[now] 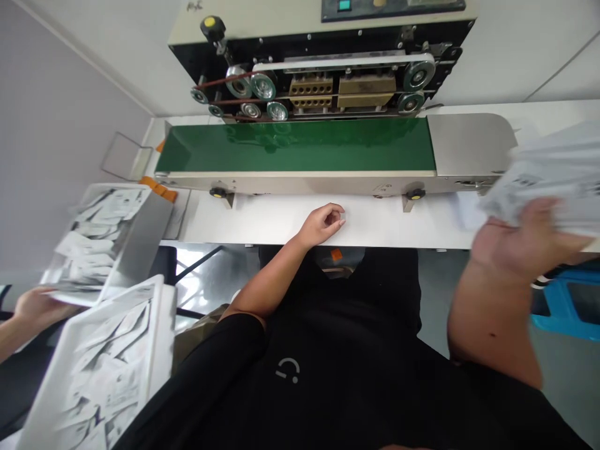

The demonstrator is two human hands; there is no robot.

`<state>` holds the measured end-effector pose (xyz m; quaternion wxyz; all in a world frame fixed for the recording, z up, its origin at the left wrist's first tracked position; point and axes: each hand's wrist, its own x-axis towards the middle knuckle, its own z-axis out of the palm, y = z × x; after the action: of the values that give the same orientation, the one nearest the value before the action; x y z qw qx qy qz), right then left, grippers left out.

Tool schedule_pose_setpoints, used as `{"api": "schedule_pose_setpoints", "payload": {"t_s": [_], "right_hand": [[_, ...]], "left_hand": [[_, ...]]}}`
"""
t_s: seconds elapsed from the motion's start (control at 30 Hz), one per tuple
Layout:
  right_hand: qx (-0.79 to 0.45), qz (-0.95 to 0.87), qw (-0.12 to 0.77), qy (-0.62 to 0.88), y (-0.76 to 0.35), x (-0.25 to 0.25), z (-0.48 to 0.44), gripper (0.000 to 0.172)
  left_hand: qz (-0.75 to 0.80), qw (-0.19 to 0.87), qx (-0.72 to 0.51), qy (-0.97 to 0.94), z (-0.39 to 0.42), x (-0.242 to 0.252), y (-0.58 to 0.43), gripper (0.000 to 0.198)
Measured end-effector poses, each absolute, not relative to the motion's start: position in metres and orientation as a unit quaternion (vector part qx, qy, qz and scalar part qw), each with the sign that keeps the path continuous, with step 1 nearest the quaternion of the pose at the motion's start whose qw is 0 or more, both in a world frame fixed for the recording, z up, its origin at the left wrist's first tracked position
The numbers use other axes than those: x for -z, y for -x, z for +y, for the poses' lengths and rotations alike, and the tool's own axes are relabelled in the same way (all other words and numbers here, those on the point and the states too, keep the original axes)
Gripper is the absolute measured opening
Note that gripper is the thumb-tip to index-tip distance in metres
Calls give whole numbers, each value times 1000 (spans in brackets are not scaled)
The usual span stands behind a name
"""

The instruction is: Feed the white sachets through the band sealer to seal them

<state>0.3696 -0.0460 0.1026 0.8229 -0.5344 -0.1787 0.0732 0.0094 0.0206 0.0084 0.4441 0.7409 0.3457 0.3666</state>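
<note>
Two bare hands in play! On the right hand [525, 240], blurred fingers spread wide beneath a loose bundle of white printed plastic sachets [544, 175], out past the right end of the white counter [244, 224], and a broad, steady spread looks like the way to keep that slippery stack together. On the left hand [322, 225], curled fingertips press together, pinching something too small to tell, over the counter's far edge, just short of the green-belted steel band sealer [295, 147].
</note>
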Motion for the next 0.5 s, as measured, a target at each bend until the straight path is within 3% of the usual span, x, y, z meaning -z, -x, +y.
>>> {"api": "schedule_pose_setpoints", "payload": {"t_s": [0.07, 0.2, 0.33, 0.5], "right_hand": [[-152, -343, 810, 450, -312, -83, -52, 71], [-322, -454, 683, 472, -231, -39, -48, 47], [-400, -510, 587, 485, -214, -11, -33, 43], [-414, -590, 480, 500, -222, -1, -17, 39]], "left_hand": [[333, 454, -369, -739, 22, -7, -9, 41], [306, 475, -377, -734, 27, 1, -8, 67], [321, 459, -384, -734, 30, 9, -9, 87], [380, 413, -381, -735, 31, 11, -13, 71]]}}
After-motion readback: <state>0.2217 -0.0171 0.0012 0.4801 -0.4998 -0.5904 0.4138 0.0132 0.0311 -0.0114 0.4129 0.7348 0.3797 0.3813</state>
